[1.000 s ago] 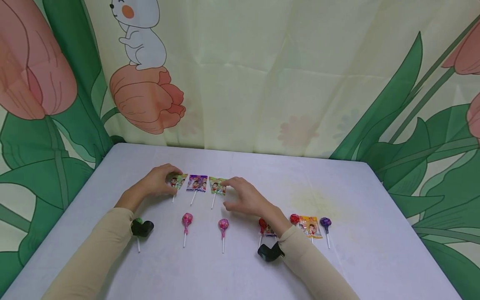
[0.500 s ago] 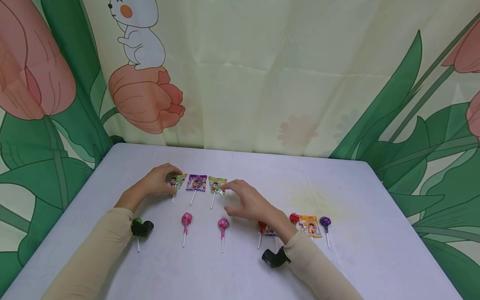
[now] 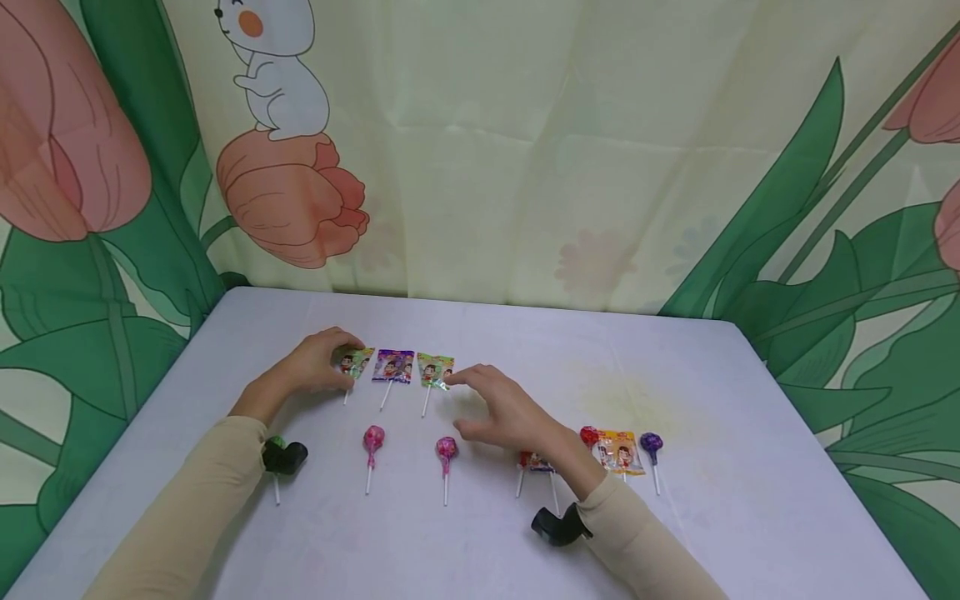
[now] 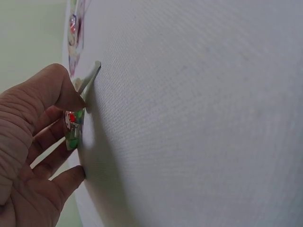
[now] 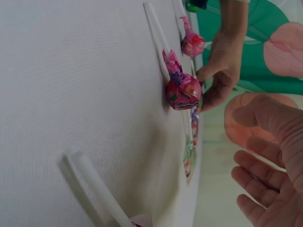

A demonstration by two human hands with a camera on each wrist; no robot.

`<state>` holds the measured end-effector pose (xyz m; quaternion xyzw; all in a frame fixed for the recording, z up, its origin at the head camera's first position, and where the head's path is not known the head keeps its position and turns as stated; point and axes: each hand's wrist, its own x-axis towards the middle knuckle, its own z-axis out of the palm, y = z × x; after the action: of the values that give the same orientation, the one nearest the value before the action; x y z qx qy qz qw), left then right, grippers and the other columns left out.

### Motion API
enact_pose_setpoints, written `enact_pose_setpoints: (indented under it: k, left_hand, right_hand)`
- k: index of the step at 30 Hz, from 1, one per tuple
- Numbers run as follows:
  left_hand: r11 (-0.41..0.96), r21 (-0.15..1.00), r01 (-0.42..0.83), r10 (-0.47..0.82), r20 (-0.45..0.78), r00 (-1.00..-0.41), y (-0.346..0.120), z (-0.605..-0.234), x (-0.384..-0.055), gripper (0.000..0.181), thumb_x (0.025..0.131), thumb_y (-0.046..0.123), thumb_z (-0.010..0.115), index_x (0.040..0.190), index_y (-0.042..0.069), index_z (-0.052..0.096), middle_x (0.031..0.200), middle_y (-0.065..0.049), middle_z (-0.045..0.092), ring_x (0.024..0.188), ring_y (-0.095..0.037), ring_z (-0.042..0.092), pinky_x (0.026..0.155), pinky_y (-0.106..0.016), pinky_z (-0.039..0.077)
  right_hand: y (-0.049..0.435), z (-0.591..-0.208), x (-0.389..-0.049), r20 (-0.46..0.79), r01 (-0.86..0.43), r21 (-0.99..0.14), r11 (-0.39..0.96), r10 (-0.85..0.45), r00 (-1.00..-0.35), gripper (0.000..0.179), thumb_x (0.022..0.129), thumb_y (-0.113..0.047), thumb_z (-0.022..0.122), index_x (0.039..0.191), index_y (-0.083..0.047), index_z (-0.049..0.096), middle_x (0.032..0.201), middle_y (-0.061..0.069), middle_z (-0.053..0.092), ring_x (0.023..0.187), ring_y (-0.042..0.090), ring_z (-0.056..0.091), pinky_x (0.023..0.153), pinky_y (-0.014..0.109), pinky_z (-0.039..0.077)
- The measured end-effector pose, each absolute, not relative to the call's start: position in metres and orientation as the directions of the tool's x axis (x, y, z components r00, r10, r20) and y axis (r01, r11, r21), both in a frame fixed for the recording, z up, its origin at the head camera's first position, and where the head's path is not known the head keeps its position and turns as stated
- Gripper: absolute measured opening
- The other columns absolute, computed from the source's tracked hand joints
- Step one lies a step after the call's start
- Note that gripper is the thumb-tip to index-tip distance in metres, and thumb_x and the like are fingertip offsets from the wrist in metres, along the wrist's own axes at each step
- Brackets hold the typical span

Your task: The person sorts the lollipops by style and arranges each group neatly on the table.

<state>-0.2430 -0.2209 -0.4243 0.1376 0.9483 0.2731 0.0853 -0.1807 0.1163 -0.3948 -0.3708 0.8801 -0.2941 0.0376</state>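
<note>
My left hand point(image 3: 318, 360) rests on the table and grips a flat green-wrapped lollipop point(image 3: 358, 362), thumb and fingers curled about its edges. In the left wrist view, the thumb lies by its white stick point(image 4: 90, 78). Beside it lie a purple-wrapped lollipop point(image 3: 393, 366) and another green-wrapped lollipop point(image 3: 435, 370), forming a row. My right hand point(image 3: 504, 408) hovers just right of that row, holding nothing, its fingers loosely spread. Nearer me lie two pink round lollipops point(image 3: 373, 437), seen large in the right wrist view.
Under my right forearm are partly hidden red and dark lollipops point(image 3: 534, 461). Further right lie a red lollipop point(image 3: 588, 436), an orange-wrapped one point(image 3: 621, 452) and a purple round one point(image 3: 651, 442). A green lollipop point(image 3: 277, 441) sits by my left wrist. A printed curtain point(image 3: 480, 167) hangs behind the table.
My right hand has drawn slightly back and to the right, away from the right-hand green-wrapped lollipop. The left hand and the lollipops have stayed in place.
</note>
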Motion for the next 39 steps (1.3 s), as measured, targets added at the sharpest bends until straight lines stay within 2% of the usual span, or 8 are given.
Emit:
enact_pose_setpoints:
  k: [6,14,24,39]
  left_hand:
    - [0.819,0.534,0.212,0.304,-0.091,-0.948,-0.221,-0.425,-0.244,0.060,0.081,0.013,0.085,0.133,-0.002,0.060,0.133,-0.021,0.057,0.129,-0.041,0.050,0.114,-0.059,0.037]
    - [0.811,0.517,0.276,0.347,-0.044,-0.937,-0.224,-0.426,-0.244,0.058,0.078,0.014,0.086,0.129,-0.003,0.062,0.125,-0.019,0.060,0.123,-0.039,0.054,0.111,-0.059,0.039]
    - [0.814,0.518,0.262,0.339,-0.058,-0.939,-0.225,-0.426,-0.246,0.058,0.079,0.012,0.084,0.130,-0.003,0.061,0.128,-0.020,0.059,0.125,-0.040,0.053,0.112,-0.059,0.038]
    - [0.812,0.530,0.244,0.330,-0.072,-0.941,-0.223,-0.424,-0.244,0.060,0.079,0.013,0.086,0.131,-0.003,0.061,0.128,-0.020,0.059,0.125,-0.040,0.052,0.113,-0.059,0.038]
  right_hand:
    - [0.119,-0.392,-0.174,0.167,-0.628,-0.566,0.534,-0.672,-0.722,0.056,0.088,-0.016,0.076,0.140,-0.009,0.059,0.139,0.003,0.060,0.133,0.022,0.051,0.111,0.046,0.044]
    - [0.122,-0.391,-0.171,0.172,-0.627,-0.579,0.521,-0.674,-0.718,0.056,0.088,-0.016,0.077,0.140,-0.009,0.059,0.138,0.002,0.061,0.134,0.021,0.051,0.112,0.044,0.044]
    - [0.130,-0.390,-0.161,0.167,-0.626,-0.565,0.537,-0.669,-0.725,0.054,0.088,-0.017,0.076,0.139,-0.012,0.059,0.139,0.000,0.060,0.133,0.019,0.052,0.111,0.042,0.045]
    - [0.138,-0.390,-0.151,0.187,-0.646,-0.549,0.530,-0.675,-0.714,0.054,0.087,-0.017,0.077,0.138,-0.009,0.060,0.137,0.000,0.061,0.131,0.019,0.053,0.108,0.042,0.047]
